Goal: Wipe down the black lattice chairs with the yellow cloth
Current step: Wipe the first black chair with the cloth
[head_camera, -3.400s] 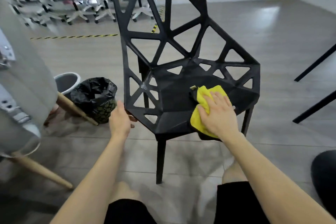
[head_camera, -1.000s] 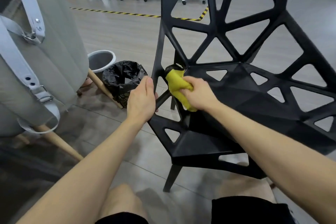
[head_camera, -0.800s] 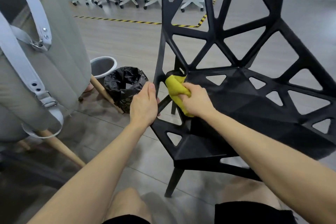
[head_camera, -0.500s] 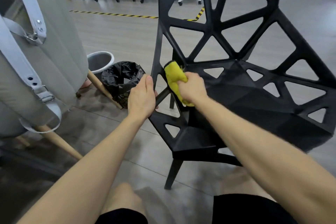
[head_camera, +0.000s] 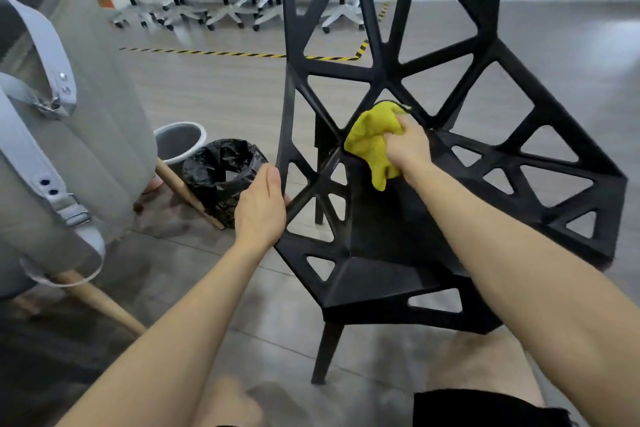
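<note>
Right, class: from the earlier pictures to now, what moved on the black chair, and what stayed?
The right hand took the yellow cloth off the seat, bunched it, and worked it along the left side struts, then up onto the lower backrest of the black chair. The left hand still grips the chair's left edge; the black-lined bin stays put.

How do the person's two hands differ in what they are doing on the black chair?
The left hand grips the side edge of the black chair bare; the right hand clutches the yellow cloth. The left hand sits lower, the right hand higher, near the backrest. Both work on the same chair.
</note>
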`<action>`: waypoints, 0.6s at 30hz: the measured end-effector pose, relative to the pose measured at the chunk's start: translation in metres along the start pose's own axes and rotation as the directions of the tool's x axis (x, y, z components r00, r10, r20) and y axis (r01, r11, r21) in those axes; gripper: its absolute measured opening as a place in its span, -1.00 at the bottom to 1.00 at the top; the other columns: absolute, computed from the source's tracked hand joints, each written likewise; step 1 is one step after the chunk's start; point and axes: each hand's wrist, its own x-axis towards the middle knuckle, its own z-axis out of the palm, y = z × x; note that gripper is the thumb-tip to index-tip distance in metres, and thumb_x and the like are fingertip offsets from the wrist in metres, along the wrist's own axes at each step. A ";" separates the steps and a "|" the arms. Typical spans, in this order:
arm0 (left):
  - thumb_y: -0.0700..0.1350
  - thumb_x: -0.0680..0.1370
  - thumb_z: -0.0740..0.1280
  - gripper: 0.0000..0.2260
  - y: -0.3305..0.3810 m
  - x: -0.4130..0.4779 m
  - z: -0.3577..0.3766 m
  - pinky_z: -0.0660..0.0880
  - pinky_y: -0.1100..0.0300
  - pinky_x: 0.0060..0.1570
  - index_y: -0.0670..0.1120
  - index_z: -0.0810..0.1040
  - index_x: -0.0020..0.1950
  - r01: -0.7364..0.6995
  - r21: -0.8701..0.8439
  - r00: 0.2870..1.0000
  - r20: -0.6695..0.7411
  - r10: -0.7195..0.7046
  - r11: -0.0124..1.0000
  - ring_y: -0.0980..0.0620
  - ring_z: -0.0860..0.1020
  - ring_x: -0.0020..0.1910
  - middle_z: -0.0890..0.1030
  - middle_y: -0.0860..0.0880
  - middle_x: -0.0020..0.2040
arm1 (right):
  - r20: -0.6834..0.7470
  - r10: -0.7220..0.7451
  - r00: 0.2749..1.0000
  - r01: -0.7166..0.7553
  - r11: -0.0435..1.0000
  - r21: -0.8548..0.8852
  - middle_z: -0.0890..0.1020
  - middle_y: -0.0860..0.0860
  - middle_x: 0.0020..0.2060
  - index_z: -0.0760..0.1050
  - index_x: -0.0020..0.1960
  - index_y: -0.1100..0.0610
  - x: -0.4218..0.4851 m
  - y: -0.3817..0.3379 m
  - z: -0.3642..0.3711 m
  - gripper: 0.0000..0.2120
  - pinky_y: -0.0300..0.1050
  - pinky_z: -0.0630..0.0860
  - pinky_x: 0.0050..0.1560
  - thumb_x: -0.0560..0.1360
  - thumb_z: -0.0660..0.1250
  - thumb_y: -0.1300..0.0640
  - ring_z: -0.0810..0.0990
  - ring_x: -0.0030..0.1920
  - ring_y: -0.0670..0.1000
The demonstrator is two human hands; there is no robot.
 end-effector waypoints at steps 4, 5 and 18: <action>0.08 0.81 -0.03 -0.64 -0.004 0.000 0.001 0.50 -0.16 0.11 -0.04 0.45 0.02 -0.008 -0.010 1.000 -0.003 0.008 1.000 -0.20 0.61 -0.03 0.67 0.04 -0.23 | 0.242 -0.195 0.951 0.274 0.894 -0.355 0.61 0.18 0.30 0.47 0.50 -0.13 -0.014 0.002 0.067 -0.37 0.17 0.54 0.30 0.45 0.23 0.18 0.54 0.30 0.33; 0.08 0.80 -0.03 -0.64 -0.004 0.001 0.002 0.50 -0.16 0.12 -0.04 0.45 0.01 -0.011 -0.008 1.000 -0.004 0.011 1.000 -0.20 0.61 -0.04 0.67 0.05 -0.23 | 0.318 -0.261 0.912 0.371 0.854 -0.364 0.60 0.17 0.31 0.49 0.50 -0.14 -0.032 0.009 0.073 -0.36 0.18 0.55 0.30 0.44 0.24 0.18 0.54 0.29 0.33; 0.10 0.79 -0.03 -0.66 -0.007 0.002 0.003 0.53 -0.18 0.12 -0.01 0.46 0.05 -0.029 -0.014 1.000 -0.008 0.029 0.999 -0.19 0.63 -0.04 0.69 0.04 -0.24 | 0.487 -0.365 0.793 0.538 0.794 -0.282 0.55 0.02 0.15 0.53 0.50 -0.12 -0.070 0.024 0.043 -0.46 -0.08 0.46 0.29 0.53 0.33 0.13 0.58 0.20 0.14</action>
